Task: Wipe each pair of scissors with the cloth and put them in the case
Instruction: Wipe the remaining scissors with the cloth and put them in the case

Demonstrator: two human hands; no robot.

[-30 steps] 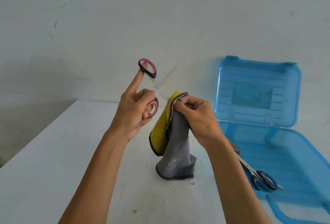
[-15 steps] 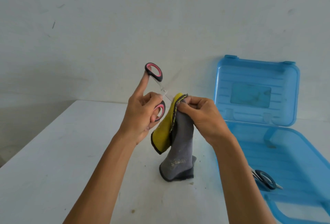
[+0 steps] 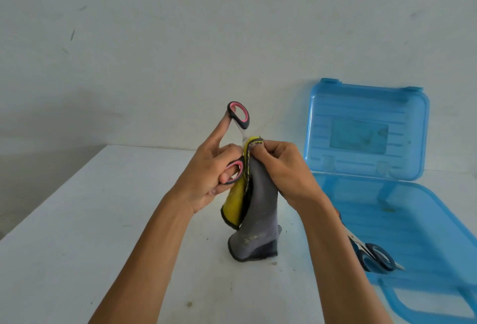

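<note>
My left hand (image 3: 210, 171) holds the pink-and-black scissors (image 3: 238, 114) spread wide, index finger pushing up the top loop, another finger through the lower loop. My right hand (image 3: 281, 169) pinches a grey-and-yellow cloth (image 3: 258, 210) round the blade near the pivot; the blades are mostly hidden in the cloth. The cloth's lower end rests on the white table (image 3: 90, 220). To the right an open blue plastic case (image 3: 413, 220) holds a blue-handled pair of scissors (image 3: 376, 256), partly behind my right forearm.
The case's lid (image 3: 366, 130) stands upright against the grey wall. Small specks of dirt lie on the table near the cloth. The table's far edge meets the wall just behind my hands.
My hands and the scissors have shifted right. The cloth in my right hand has slid along the blade up to the pivot, covering more of it.
</note>
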